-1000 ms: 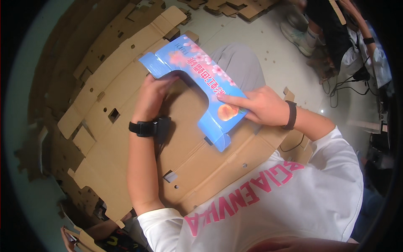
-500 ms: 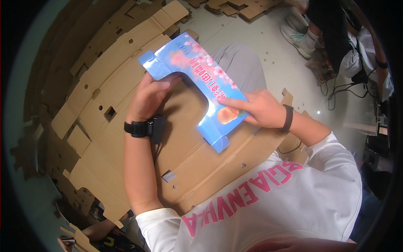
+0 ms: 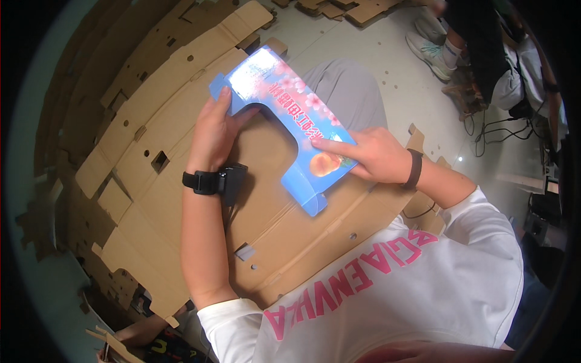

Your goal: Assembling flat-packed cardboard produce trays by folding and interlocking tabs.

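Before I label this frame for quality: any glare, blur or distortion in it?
Head view: glare whitens the far end of the blue card; both hands, left and right, look sharp; fisheye bends the cardboard edges near the rim; corners are black.

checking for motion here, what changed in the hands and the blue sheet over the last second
Little changed: the right hand slid slightly inward along the blue printed sheet, forefinger pressing it. The left hand keeps gripping its far end, over the flat brown cardboard.
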A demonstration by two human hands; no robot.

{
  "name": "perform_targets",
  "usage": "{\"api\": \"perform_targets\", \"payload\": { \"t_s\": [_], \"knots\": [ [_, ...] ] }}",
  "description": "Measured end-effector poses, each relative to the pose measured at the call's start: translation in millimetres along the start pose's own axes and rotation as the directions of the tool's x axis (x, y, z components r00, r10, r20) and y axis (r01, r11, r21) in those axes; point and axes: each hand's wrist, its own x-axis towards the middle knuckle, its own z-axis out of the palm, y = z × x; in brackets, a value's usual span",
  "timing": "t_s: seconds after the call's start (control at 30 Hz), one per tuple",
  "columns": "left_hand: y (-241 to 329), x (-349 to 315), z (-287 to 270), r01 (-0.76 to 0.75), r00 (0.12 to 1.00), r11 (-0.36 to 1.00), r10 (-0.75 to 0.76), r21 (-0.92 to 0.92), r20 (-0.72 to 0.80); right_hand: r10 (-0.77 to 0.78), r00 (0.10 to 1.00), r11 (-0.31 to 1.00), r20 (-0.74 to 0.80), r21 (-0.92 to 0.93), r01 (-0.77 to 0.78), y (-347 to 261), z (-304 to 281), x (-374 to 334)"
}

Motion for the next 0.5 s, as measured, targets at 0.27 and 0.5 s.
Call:
{"api": "perform_targets", "payload": {
  "t_s": [0.27, 0.5],
  "knots": [
    [-2.2, 3.0, -0.5, 0.01, 1.0, 1.0, -0.01, -0.027, -0.006, 0.006, 0.998, 1.0, -0.06, 0.018, -0.005, 2.1, 3.0, -0.3],
    [0.4, 0.8, 6.9, 0.005, 0.999, 1.0, -0.005, 0.01, -0.035, 0.012, 0.999, 0.999, -0.048, 0.052, -0.01, 3.6, 1.5, 0.3]
  ]
}}
